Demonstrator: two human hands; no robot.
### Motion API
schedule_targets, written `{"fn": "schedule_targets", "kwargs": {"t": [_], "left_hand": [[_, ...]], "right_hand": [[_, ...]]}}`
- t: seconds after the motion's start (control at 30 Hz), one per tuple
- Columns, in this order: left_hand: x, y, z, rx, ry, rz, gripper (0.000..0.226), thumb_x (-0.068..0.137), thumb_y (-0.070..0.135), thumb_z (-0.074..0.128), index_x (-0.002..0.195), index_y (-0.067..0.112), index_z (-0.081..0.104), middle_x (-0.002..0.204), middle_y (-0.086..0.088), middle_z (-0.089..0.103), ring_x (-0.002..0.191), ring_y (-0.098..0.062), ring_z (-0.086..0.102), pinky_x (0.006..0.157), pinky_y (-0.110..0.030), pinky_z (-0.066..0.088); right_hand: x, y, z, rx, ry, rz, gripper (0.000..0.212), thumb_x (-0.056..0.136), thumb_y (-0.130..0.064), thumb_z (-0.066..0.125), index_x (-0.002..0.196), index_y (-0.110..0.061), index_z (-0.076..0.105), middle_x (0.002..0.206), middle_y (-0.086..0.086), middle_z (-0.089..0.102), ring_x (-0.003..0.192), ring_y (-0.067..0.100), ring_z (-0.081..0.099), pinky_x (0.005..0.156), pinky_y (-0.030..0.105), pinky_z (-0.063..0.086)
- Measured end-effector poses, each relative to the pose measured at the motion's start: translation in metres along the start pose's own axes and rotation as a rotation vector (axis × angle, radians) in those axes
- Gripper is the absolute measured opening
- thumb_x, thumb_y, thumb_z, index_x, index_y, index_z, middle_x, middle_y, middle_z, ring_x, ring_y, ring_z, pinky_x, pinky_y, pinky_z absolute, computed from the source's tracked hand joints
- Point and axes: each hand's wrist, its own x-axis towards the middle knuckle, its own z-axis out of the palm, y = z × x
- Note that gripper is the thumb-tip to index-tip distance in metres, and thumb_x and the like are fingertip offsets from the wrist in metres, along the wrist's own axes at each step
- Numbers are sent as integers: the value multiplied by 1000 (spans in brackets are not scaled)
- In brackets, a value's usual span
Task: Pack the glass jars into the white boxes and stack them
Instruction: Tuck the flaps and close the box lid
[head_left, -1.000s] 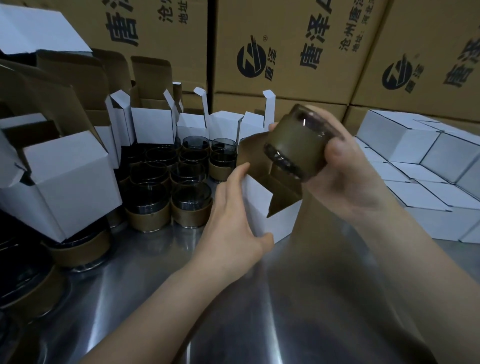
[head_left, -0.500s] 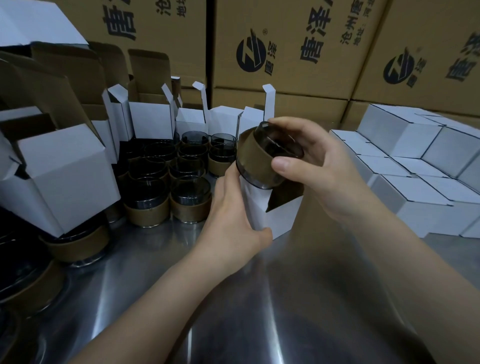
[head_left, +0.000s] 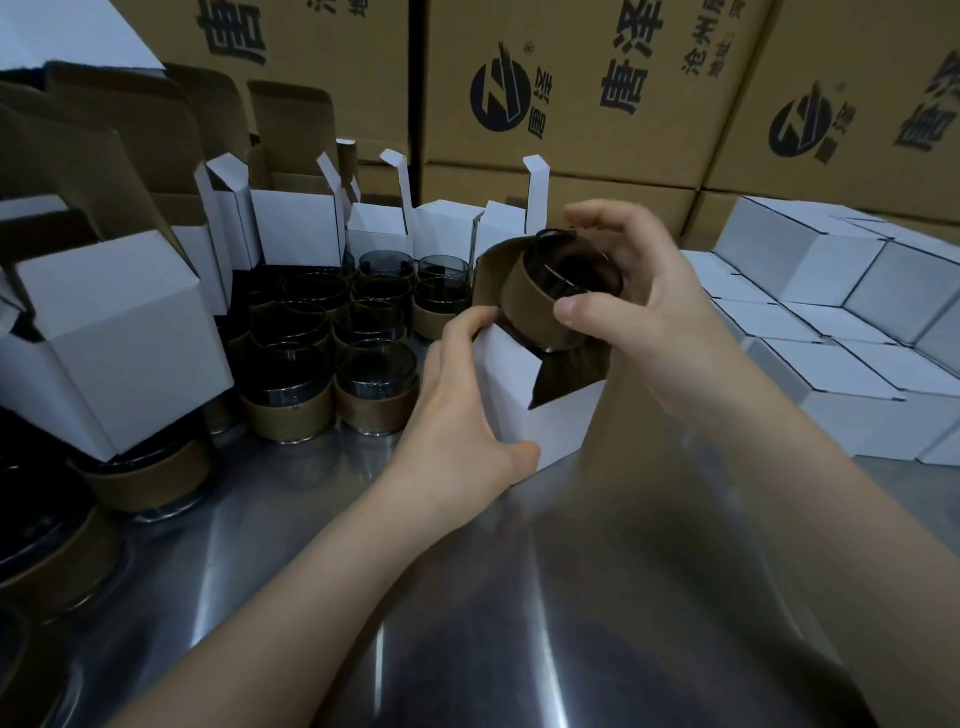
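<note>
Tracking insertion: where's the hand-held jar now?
Head view, centre: the jar, in the right hand, sits tilted at the mouth of the white box the left hand holds.

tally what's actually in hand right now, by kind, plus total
Glass jar, held by the right hand, tilted at the box's opening: 1
White box, flaps open, gripped by the left hand: 1
Total: 2
</note>
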Motion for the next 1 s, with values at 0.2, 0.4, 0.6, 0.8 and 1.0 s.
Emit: {"fn": "schedule_targets", "kwargs": {"t": [0.2,0.4,0.6,0.8,1.0], "left_hand": [[1,-2,0,-35,-2,1,99,69,7,82,129,51,17,141,13,29,131,-12,37,105,-31,41],[2,-6,2,-49,13,9,99,67,7,83,127,51,17,139,14,29,128,-10,38,95,-20,38],[3,-8,4,-46,24,13,99,66,7,84,123,53,17,132,18,28,126,-7,38,87,-13,35],[3,-8,4,-59,27,15,98,66,7,84,122,51,17,125,21,31,121,-5,41,82,-11,37],[3,-7,4,-68,30,22,96,66,6,83,121,50,18,128,16,32,122,-7,42,92,-21,44]], "right_hand": [[1,2,-4,-52,-50,24,57,65,-20,72,112,-34,45,116,-7,59,111,9,61,91,31,52],[1,-3,-5,-87,-88,33,54,67,-17,72,110,-33,43,113,-7,56,107,16,61,89,38,57],[-1,-7,-5,-127,-94,11,54,67,-16,71,108,-34,40,107,-6,53,95,16,62,81,40,57],[-2,-11,-4,-260,-87,-1,60,62,-22,73,108,-39,38,110,-4,53,105,14,60,90,45,54],[-5,-12,1,-346,-156,-7,66,63,-18,70,116,-33,34,111,-4,53,100,22,60,82,53,53]]}}
